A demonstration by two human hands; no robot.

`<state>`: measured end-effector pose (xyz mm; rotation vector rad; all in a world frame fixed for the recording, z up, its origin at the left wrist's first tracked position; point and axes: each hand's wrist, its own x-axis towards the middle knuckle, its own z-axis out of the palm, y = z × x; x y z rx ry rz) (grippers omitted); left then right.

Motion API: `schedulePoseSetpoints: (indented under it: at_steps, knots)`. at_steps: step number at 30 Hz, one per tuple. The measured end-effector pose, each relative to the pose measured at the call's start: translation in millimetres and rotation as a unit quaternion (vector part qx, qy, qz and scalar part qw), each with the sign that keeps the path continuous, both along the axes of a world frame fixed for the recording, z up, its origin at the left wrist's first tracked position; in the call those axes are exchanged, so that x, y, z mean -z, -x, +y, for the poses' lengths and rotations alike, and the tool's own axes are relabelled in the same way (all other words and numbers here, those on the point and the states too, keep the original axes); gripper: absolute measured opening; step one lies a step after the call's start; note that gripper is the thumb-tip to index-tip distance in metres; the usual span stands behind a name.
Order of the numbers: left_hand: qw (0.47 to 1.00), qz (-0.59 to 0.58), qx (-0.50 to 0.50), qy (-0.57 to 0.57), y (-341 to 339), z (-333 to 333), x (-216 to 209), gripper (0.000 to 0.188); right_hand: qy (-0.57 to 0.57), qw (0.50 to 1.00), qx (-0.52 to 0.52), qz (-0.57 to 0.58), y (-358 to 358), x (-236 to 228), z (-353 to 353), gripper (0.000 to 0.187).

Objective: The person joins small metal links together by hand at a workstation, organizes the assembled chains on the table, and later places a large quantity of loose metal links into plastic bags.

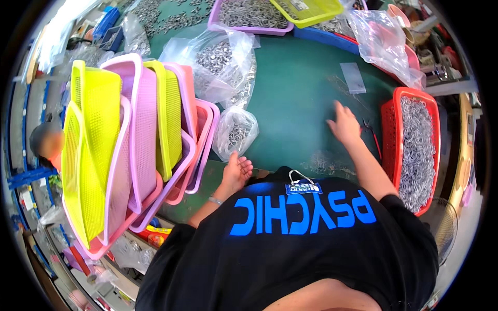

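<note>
A dark green work table (295, 98) carries the lot — a leaning stack of yellow and pink plastic mesh baskets (135, 140), clear plastic bags of small metal rings (234, 132), a red plastic basket of metal parts (415, 150), a purple tray of rings (249, 15) and a small clear packet (353, 78).

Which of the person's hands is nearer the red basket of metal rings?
The right hand. It rests on the green table just left of the red basket. The left hand is far across the table, by a small clear bag of rings.
</note>
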<state>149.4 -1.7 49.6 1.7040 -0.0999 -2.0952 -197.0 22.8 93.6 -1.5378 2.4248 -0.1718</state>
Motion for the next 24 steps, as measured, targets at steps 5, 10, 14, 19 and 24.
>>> schedulePoseSetpoints:
  at_steps: [5,10,14,19,24]
  knots:
    - [0.991,-0.042,0.102,0.073,-8,10,-49,0.025,-0.004,0.954,-0.263,-0.147,-103,-66,-139,0.091]
    - [0.953,-0.116,0.117,0.256,8,-10,-88,0.02,-0.037,0.96,-0.269,-0.07,-104,-20,-213,0.032]
    - [0.91,-0.142,0.106,0.374,36,-35,-98,0.024,0.19,0.946,-0.241,-0.105,-34,-52,-192,0.019]
    - [0.781,-0.299,0.033,0.547,95,-110,-109,0.074,0.275,0.894,-0.324,-0.14,13,-110,-128,0.007]
    - [0.558,-0.498,0.169,0.641,131,-216,-115,0.098,0.309,0.893,-0.268,-0.188,33,-113,-75,0.007]
